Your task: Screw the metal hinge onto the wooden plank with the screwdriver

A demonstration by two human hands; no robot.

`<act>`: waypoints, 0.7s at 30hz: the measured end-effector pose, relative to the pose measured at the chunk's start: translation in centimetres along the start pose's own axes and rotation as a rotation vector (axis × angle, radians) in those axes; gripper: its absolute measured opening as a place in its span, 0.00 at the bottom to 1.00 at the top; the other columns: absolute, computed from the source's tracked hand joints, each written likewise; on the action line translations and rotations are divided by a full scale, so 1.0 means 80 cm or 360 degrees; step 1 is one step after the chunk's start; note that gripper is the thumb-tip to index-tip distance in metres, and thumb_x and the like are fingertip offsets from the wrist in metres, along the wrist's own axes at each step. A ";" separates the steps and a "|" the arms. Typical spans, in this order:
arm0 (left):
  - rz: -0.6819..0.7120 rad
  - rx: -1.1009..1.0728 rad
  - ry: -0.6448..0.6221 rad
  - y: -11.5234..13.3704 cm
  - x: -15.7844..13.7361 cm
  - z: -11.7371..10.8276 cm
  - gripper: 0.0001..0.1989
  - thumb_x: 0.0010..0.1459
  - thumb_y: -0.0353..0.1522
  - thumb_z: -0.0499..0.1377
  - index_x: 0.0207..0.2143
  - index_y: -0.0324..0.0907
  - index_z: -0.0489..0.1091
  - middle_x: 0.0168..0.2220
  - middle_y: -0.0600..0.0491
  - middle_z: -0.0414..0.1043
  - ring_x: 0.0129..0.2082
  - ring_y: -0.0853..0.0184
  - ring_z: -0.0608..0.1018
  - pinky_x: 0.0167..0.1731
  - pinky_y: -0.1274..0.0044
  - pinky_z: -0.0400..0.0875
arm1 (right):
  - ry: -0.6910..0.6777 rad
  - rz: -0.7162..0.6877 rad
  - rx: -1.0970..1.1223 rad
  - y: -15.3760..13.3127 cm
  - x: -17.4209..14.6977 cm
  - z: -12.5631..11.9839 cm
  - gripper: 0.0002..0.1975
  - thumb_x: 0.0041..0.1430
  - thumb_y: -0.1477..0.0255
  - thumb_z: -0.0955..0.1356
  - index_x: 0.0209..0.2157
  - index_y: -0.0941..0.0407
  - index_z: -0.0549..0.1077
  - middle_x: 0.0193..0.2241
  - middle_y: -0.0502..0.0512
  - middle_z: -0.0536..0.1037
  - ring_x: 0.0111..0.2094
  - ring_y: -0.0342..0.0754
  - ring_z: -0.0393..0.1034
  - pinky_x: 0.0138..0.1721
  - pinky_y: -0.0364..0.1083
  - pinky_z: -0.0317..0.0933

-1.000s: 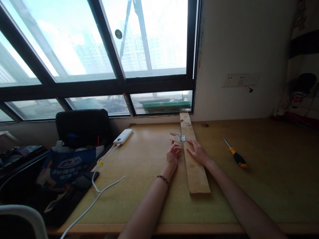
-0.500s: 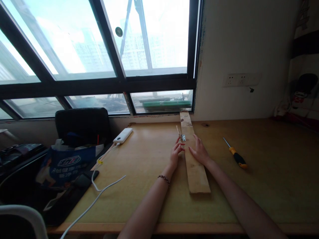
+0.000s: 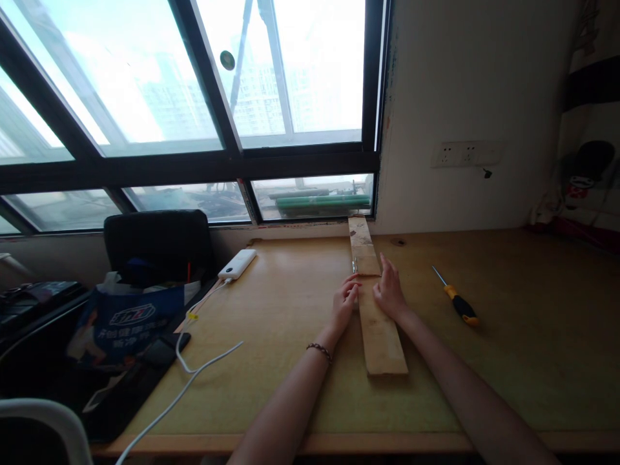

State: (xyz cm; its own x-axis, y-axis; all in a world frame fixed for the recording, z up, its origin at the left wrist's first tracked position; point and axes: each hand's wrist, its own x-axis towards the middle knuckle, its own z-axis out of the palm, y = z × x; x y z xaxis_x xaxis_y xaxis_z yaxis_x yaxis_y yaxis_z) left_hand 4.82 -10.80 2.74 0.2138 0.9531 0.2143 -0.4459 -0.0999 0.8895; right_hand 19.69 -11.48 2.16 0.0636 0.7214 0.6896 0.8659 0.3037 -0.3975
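Observation:
A long narrow wooden board (image 3: 382,336) lies lengthwise before me, with a dark crosswise seam beside my hands. Beyond the seam is a far wooden section (image 3: 361,242) with dark patches. A small metal hinge (image 3: 355,265) shows at its left edge, seen nearly edge-on. My left hand (image 3: 345,300) is closed at the board's left edge just below the hinge, its fingertips on the wood. My right hand (image 3: 389,290) rests against the right edge, fingers stretched forward and thumb apart over the board. The undersides of both hands are hidden.
A yellow-and-black screwdriver (image 3: 461,305) lies right of my right hand. At the table's left are a white power bank (image 3: 237,263) and its cable (image 3: 194,371). A black chair (image 3: 157,242) holding bags stands beyond the left edge. The window (image 3: 300,77) is behind.
The hinge, seen flat before, now appears nearly edge-on, and a seam shows across the wood. A thin upright sliver beside it is gone from view. My right hand's fingers have shifted slightly.

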 end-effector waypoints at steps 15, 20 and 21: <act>-0.0082 -0.0102 0.0119 -0.008 0.004 -0.002 0.09 0.46 0.24 0.59 0.32 0.42 0.74 0.48 0.51 0.68 0.38 0.66 0.73 0.40 0.78 0.65 | -0.0392 0.0060 -0.0180 0.008 0.007 0.009 0.31 0.47 0.81 0.59 0.55 0.56 0.57 0.50 0.58 0.67 0.54 0.55 0.53 0.56 0.57 0.43; 0.0009 0.0026 0.0054 -0.011 0.006 -0.004 0.08 0.46 0.26 0.60 0.32 0.42 0.74 0.49 0.51 0.68 0.43 0.63 0.72 0.40 0.78 0.65 | -0.0371 0.0056 -0.0159 0.007 0.006 0.007 0.31 0.47 0.81 0.59 0.56 0.55 0.57 0.47 0.58 0.70 0.51 0.55 0.55 0.55 0.55 0.46; 0.0035 0.0065 0.0046 -0.012 0.006 -0.004 0.08 0.47 0.27 0.60 0.33 0.42 0.74 0.49 0.50 0.68 0.44 0.63 0.71 0.40 0.78 0.65 | -0.0372 0.0057 -0.0154 0.008 0.005 0.007 0.31 0.47 0.81 0.59 0.56 0.55 0.56 0.47 0.58 0.69 0.51 0.55 0.55 0.54 0.55 0.47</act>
State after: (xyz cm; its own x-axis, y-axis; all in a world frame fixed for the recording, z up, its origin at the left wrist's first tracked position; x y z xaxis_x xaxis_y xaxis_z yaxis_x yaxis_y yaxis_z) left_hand 5.07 -10.14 1.90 0.1787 0.9583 0.2229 -0.4143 -0.1322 0.9005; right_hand 19.96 -10.61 1.86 -0.0115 0.8585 0.5127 0.9092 0.2224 -0.3520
